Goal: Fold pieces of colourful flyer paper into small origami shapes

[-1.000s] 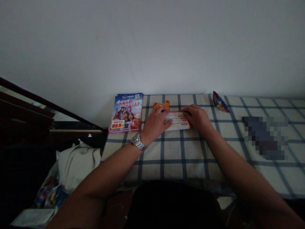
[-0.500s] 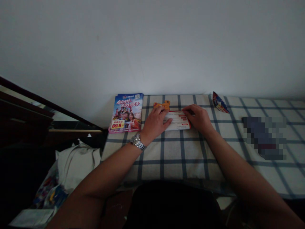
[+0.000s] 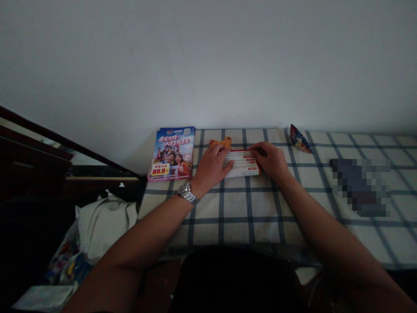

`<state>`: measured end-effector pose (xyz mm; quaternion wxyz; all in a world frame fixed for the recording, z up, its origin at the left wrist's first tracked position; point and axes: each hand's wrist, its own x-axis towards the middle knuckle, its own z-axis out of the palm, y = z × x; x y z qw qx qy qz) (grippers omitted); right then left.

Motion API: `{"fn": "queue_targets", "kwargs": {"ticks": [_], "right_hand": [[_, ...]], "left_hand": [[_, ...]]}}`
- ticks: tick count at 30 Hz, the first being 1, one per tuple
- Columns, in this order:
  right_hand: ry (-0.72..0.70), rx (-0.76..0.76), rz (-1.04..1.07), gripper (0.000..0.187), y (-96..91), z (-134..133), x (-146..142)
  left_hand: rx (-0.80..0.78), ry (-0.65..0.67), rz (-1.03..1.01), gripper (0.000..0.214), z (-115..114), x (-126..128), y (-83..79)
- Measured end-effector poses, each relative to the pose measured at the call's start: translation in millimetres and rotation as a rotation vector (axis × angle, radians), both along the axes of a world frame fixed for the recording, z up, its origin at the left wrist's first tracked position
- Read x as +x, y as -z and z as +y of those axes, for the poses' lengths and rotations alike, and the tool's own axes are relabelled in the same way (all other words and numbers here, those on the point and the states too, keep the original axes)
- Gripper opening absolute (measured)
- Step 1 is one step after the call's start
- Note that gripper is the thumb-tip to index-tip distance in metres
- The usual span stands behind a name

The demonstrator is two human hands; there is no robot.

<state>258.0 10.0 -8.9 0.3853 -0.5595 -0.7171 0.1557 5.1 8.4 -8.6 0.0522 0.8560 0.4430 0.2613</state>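
A white leaflet (image 3: pixel 243 164) with red bands and small print lies on the checked cloth, its left part hidden under my left hand (image 3: pixel 214 166). That hand rests flat on it, thumb apart from the fingers. My right hand (image 3: pixel 271 160) pinches the leaflet's upper right corner between thumb and fingers. Just above my left fingertips an orange piece with bear-like ears (image 3: pixel 221 142) shows; its lower part is hidden. To the left sits a neat stack of colourful flyers (image 3: pixel 172 152), the top one printed with 89.9.
The checked cloth (image 3: pixel 234 226) covers a narrow surface against a pale wall (image 3: pixel 208 65). A small folded printed card (image 3: pixel 299 140) stands at the back right. Further right lies a dark, pixelated object (image 3: pixel 355 187). White bags (image 3: pixel 106 221) are at the lower left, beside a dark wooden rail (image 3: pixel 65 139).
Both hands stay on the leaflet in nearly the same places. The whole view has shifted very slightly; nothing has been taken up or let go.
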Motion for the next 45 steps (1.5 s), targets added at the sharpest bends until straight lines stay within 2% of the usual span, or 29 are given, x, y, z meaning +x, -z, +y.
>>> {"fn": "queue_targets", "kwargs": {"ticks": [6,20,45], "right_hand": [[-0.064,0.044,-0.119,0.016,-0.3,2.0,0.8],[-0.076,0.079,-0.339,0.016,-0.9,2.6,-1.0],[-0.073,0.051,-0.318,0.015,-4.9,-0.3,-2.5]], "left_hand": [[0.009,-0.004,0.06,0.042,-0.7,2.1,0.1],[0.01,-0.013,0.069,0.039,-2.3,3.1,-1.1],[0.006,-0.025,0.077,0.04,-0.7,1.3,-0.4]]}}
